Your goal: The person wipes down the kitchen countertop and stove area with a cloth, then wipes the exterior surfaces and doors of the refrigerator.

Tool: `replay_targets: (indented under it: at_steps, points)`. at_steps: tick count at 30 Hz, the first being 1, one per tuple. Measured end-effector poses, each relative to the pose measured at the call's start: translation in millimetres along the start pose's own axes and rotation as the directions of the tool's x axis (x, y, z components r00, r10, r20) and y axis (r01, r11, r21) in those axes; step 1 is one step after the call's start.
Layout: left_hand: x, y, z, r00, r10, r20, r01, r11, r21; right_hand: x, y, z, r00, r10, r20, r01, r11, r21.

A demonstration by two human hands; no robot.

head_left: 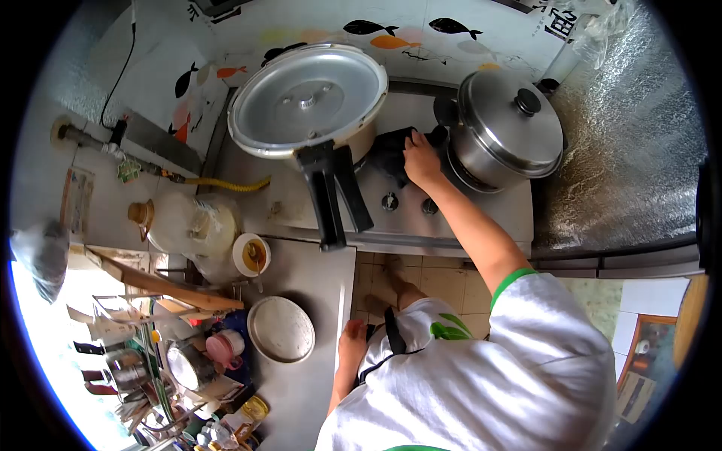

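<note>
My right hand (pixel 423 159) reaches over the stove and is closed on a crumpled black cloth (pixel 389 155) between two pots. To its left is a large pressure cooker (pixel 307 101) with its lid on and black handles pointing toward me. Right of the hand stands a lidded steel pot (pixel 500 143) with a black knob. My left hand (pixel 352 344) hangs low by the counter edge, fingers curled in, with nothing visible in it. Part of those fingers is hard to see.
The steel stove top (pixel 301 207) has control knobs in front. On the counter (pixel 320 263) are a round metal plate (pixel 281 329), a white bowl (pixel 251 255) with a spoon, and a big plastic jug (pixel 197 224). Utensils crowd the lower left. A yellow hose (pixel 229 183) runs to the stove.
</note>
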State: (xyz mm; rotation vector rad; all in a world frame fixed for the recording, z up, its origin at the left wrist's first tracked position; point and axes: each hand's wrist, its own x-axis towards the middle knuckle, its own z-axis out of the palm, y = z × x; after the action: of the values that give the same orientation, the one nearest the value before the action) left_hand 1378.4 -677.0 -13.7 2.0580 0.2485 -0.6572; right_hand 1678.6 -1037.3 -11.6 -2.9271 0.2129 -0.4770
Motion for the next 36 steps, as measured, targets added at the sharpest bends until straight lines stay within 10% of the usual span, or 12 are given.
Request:
replay_targets:
  at_steps: [5, 9, 11, 14, 16, 21, 22, 25, 29, 31, 36]
  points:
    - [8, 10, 12, 1.0, -0.028, -0.007, 0.029, 0.99, 0.139, 103, 10, 43, 0.987, -0.057, -0.15, 0.066, 0.996, 0.052]
    - [-3, 32, 20, 0.995, -0.1, 0.018, 0.097, 0.987, 0.129, 192, 17, 67, 0.965, 0.236, 0.114, -0.241, 0.97, 0.036]
    - [-12, 19, 21, 0.99, -0.131, 0.042, 0.125, 0.984, 0.124, 191, 20, 70, 0.913, 0.408, -0.018, -0.407, 0.913, 0.04]
    - [-10, -7, 26, 0.991, -0.124, 0.046, 0.122, 0.991, 0.049, 149, 17, 49, 0.899, 0.377, -0.223, -0.395, 0.918, -0.041]
    - [-5, -28, 34, 0.995, -0.097, 0.032, 0.096, 0.995, 0.011, 91, -33, 7, 0.826, 0.546, -0.142, -0.397, 0.742, 0.54]
    - [27, -23, 35, 0.923, 0.293, 0.248, -0.367, 0.864, 0.344, 6, -70, -10, 0.917, 0.352, 0.19, -0.363, 0.932, 0.026]
    - [12, 32, 25, 0.977, 0.116, 0.178, -0.141, 0.981, 0.13, 5, -63, -22, 0.907, 0.355, 0.225, -0.381, 0.921, 0.085]
    - [14, 26, 20, 0.955, 0.239, 0.177, -0.271, 0.944, 0.187, 16, -46, -11, 0.816, 0.571, 0.094, -0.578, 0.812, 0.08]
    - [-1, 2, 18, 0.955, 0.203, 0.217, -0.257, 0.931, 0.259, -36, -45, -33, 0.881, 0.468, 0.065, -0.461, 0.882, -0.098]
    - [0, -24, 17, 0.935, 0.189, 0.302, -0.219, 0.973, 0.069, -53, -18, -67, 0.819, 0.465, 0.336, -0.545, 0.813, 0.205]
    - [-4, -17, 21, 0.938, 0.181, 0.294, -0.215, 0.973, 0.089, -151, 20, -89, 0.848, 0.527, 0.057, -0.526, 0.826, 0.203]
